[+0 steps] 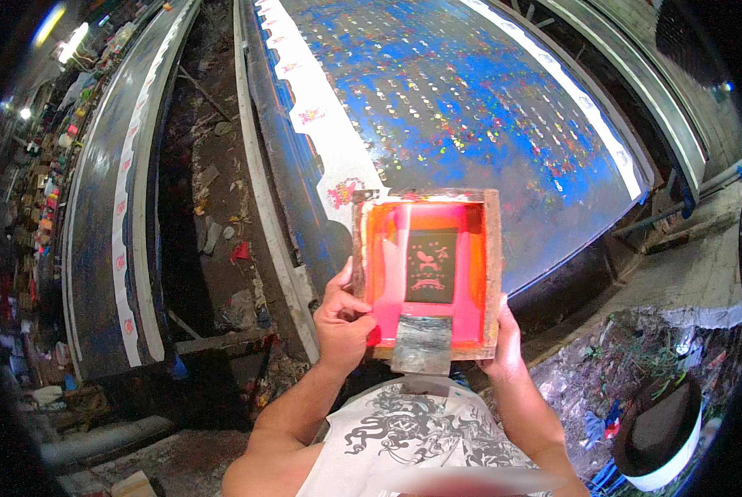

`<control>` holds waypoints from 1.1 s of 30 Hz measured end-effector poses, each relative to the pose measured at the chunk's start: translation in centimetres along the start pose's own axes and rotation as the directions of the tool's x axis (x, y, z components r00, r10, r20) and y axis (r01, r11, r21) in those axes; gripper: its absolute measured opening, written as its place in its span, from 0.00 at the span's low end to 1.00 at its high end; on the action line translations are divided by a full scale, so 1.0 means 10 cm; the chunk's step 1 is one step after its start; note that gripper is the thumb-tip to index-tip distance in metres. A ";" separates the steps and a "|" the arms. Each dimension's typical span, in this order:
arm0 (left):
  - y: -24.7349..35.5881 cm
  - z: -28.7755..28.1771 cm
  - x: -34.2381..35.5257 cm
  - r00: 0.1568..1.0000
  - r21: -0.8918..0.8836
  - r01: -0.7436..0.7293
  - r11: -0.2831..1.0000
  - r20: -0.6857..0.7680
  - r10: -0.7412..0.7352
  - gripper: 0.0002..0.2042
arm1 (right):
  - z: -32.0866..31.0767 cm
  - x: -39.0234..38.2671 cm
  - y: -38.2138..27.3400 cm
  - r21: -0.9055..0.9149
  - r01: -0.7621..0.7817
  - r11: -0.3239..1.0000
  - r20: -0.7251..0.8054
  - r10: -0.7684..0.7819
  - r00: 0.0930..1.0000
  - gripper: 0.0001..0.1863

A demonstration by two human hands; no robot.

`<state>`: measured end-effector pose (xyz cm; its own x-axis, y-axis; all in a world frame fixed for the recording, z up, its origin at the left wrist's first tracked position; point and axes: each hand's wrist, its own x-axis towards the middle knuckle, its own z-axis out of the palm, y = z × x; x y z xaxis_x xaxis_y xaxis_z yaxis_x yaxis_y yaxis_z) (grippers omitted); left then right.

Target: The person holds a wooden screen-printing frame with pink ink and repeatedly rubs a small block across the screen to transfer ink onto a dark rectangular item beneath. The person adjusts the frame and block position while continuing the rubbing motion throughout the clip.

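A wooden screen-printing frame (pixel 492 265) is held up in front of my chest, over the near end of a long printing table. Its mesh is smeared with bright pink and orange ink around a dark stencil panel (pixel 429 286) with a small design. A flat grey squeegee blade (pixel 421 344) leans across the frame's near edge, its lower end sticking out past the wood. My left hand (pixel 344 323) grips the left side, thumb on top. Closed on the lower right corner is my right hand (pixel 505 341), with its fingers mostly hidden beneath.
The long table (pixel 537 224) is spattered with blue and multicoloured ink. White strips (pixel 338 157) with red prints lie along its left edge, and another white strip (pixel 590 108) runs along the right. More long tables (pixel 98 248) flank it. A dark round container (pixel 657 431) stands lower right amid rubble.
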<state>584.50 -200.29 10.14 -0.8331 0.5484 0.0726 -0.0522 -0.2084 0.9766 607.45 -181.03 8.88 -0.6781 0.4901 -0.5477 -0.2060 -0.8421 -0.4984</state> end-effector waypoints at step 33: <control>-2.12 6.94 0.88 0.881 -0.089 0.078 0.993 0.473 -0.027 0.09 | -4.21 0.37 -5.03 -0.146 0.558 0.817 -0.340 -0.571 0.747 0.24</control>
<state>616.50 -134.83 4.10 -0.4721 0.8714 0.1332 -0.1656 -0.2361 0.9575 645.01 -127.35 3.58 -0.1491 0.9237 -0.3528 -0.4440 -0.3814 -0.8108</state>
